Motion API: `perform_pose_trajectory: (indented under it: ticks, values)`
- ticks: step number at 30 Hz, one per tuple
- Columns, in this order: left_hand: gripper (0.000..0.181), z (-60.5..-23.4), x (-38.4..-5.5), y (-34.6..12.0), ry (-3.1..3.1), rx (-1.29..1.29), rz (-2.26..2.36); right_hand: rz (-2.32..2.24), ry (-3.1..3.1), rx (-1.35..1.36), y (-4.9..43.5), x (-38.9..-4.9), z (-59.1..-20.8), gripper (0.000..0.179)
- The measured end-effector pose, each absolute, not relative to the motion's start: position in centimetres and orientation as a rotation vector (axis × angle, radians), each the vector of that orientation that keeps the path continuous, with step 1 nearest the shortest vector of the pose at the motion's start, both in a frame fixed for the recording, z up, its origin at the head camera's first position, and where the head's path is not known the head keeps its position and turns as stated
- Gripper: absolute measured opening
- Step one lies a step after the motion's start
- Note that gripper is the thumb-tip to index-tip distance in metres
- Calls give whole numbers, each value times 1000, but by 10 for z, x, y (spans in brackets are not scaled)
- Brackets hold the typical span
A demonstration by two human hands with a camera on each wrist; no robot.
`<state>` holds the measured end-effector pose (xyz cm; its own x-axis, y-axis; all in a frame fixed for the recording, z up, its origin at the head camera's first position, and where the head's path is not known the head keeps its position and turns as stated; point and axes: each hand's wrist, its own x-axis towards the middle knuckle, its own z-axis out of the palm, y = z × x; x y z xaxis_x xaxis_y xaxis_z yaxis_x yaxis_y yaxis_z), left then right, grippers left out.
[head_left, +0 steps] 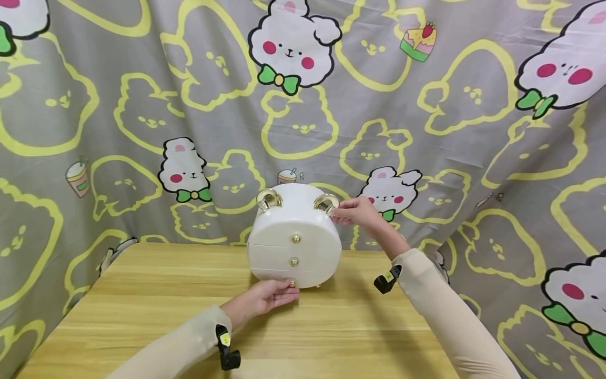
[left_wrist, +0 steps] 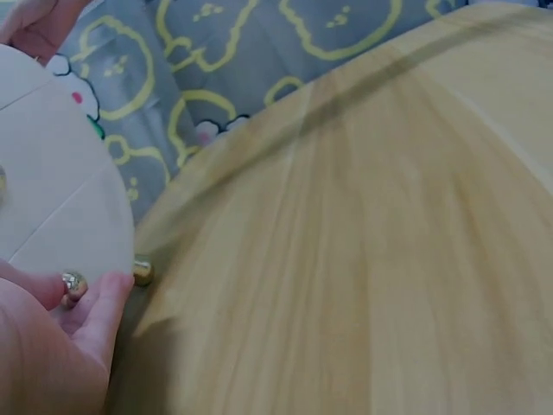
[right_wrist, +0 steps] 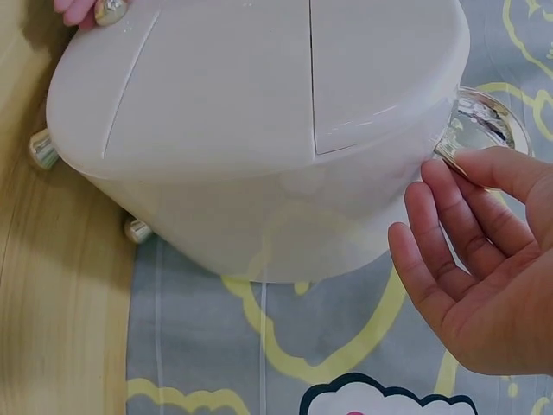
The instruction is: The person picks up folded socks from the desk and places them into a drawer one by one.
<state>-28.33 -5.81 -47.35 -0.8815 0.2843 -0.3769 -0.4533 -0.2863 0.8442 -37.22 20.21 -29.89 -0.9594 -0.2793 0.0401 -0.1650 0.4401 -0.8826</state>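
Note:
A white rounded drawer box (head_left: 272,234) with gold knobs down its front stands on the wooden table. My left hand (head_left: 265,297) is at its lower front, and the left wrist view shows thumb and fingers pinching the bottom gold knob (left_wrist: 74,284). Higher up, my right hand (head_left: 357,213) holds the edge of the right gold ear (head_left: 326,202) between thumb and fingertips, its other fingers loosely bent. A matching left gold ear (head_left: 270,199) sits untouched on top. Thin seams divide the front into drawers, which look closed.
Small gold feet (right_wrist: 43,149) support the box on the wooden table (head_left: 180,284). Close behind hangs a grey curtain (head_left: 303,142) printed with rabbits and yellow outlines. Black wrist cameras (head_left: 387,280) are strapped over both pale sleeves (head_left: 450,310).

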Motion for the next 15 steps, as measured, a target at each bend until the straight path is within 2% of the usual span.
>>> perform_pose_trajectory:
  ticks: [15]
  values:
    - [26,-485,-289,-60,1574,-163,2191,-1590,2545,-350,201,-374,-303,23]
